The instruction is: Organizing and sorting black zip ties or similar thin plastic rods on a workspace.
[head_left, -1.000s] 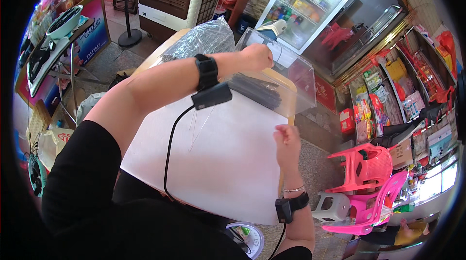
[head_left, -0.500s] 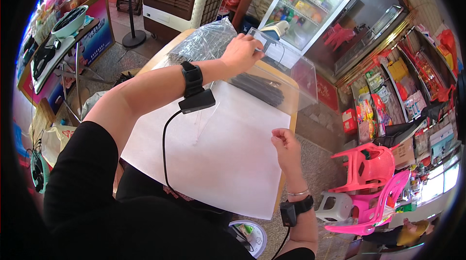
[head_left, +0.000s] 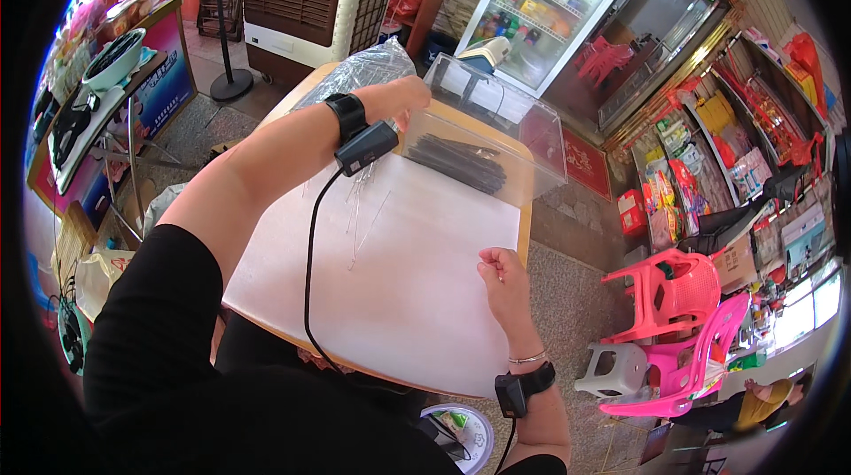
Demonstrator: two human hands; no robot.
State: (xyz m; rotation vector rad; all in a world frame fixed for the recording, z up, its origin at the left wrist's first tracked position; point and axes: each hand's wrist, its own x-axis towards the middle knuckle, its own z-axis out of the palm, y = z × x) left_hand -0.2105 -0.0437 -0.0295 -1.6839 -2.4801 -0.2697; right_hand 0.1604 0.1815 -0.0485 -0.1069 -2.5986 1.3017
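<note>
My left hand (head_left: 406, 99) is at the far side of the table, beside the near left corner of a clear plastic box (head_left: 542, 165). Its fingers bend downward and look closed; the wrist device partly hides the fingertips and anything in them. Several thin metal wires (head_left: 357, 231) lie on the white sheet (head_left: 425, 298) below that hand. Over the sheet's right edge, my right hand (head_left: 507, 284) holds thumb and forefinger close together in a pinch; nothing I can name shows between them. A bundle of dark thin strips (head_left: 456, 163) lies by the box, seen through its clear wall.
Crinkled clear plastic wrap (head_left: 368, 72) covers the table's far left. A round-rimmed bin (head_left: 479, 439) stands below the near edge. Pink chairs (head_left: 665, 293) and a grey stool (head_left: 612, 373) are at the right, a drinks fridge (head_left: 541, 10) behind. A person (head_left: 753, 404) is at far right.
My left hand has come from the box's rim leftward and nearer, toward the wires. My right hand has shifted slightly left and down in view, still pinched. The whole view has turned a little.
</note>
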